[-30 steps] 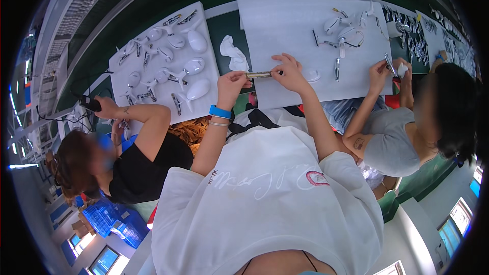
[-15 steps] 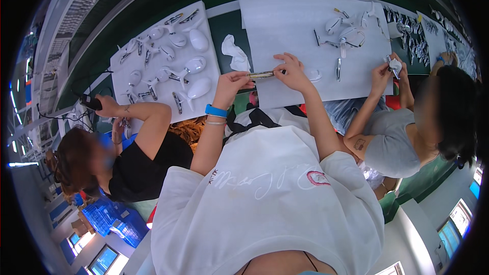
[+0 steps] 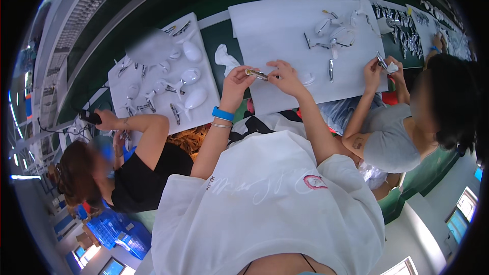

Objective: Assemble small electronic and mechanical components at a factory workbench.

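Note:
Above the near edge of a white paper sheet [image 3: 265, 28], a small elongated shiny metal part [image 3: 256, 74] is held between both my hands. My left hand [image 3: 236, 84], with a blue band at the wrist, pinches its left end. On its right end are the fingertips of my right hand [image 3: 286, 79], whose other fingers are stretched out. The part slopes slightly down to the right; its ends are partly hidden by my fingers. A crumpled white cloth or tissue [image 3: 224, 58] lies just beyond my left hand. To the right, a slim chrome bar [image 3: 331, 70] rests on the sheet.
White rounded parts and chrome pieces crowd the left table [image 3: 211, 81]. A co-worker there grips a black tool [image 3: 90, 117]. The co-worker at right holds a shiny part [image 3: 381, 60]. More chrome parts [image 3: 407, 35] lie far right; blue crates [image 3: 114, 231] stand behind me at left.
The metal part has turned from nearly level to sloping down rightward, its left end now facing up more. My hands have come closer together. The whole view has shifted slightly.

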### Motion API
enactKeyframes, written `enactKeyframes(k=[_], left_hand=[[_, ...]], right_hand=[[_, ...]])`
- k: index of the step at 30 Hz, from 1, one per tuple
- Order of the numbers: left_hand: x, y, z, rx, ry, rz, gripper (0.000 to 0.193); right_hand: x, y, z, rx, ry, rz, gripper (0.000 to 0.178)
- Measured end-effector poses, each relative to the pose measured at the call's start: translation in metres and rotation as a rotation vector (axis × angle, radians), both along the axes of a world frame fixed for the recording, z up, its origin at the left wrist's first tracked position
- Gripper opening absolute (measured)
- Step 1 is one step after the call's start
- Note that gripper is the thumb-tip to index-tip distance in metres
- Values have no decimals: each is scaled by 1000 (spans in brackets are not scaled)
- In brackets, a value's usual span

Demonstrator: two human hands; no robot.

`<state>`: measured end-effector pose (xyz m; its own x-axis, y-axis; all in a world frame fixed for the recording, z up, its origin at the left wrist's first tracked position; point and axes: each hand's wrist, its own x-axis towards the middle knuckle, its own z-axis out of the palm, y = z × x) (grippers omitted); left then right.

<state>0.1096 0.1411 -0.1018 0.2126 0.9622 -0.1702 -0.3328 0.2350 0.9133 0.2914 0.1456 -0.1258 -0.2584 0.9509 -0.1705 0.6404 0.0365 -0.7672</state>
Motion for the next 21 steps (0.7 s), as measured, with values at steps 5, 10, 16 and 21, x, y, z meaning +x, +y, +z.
enactKeyframes(k=[5, 10, 16, 21], left_hand=[[10, 6, 1, -67, -12, -33, 26], [18, 7, -4, -93, 3, -43, 28], [20, 8, -3, -117, 42, -42, 32], [20, 7, -3, -120, 27, -30, 33]], right_hand=[[-8, -1, 32, 442, 52, -201, 18], [-8, 17, 49, 479, 193, 10, 13], [-7, 25, 51, 492, 145, 159, 11], [-5, 30, 52, 499, 164, 181, 11]])
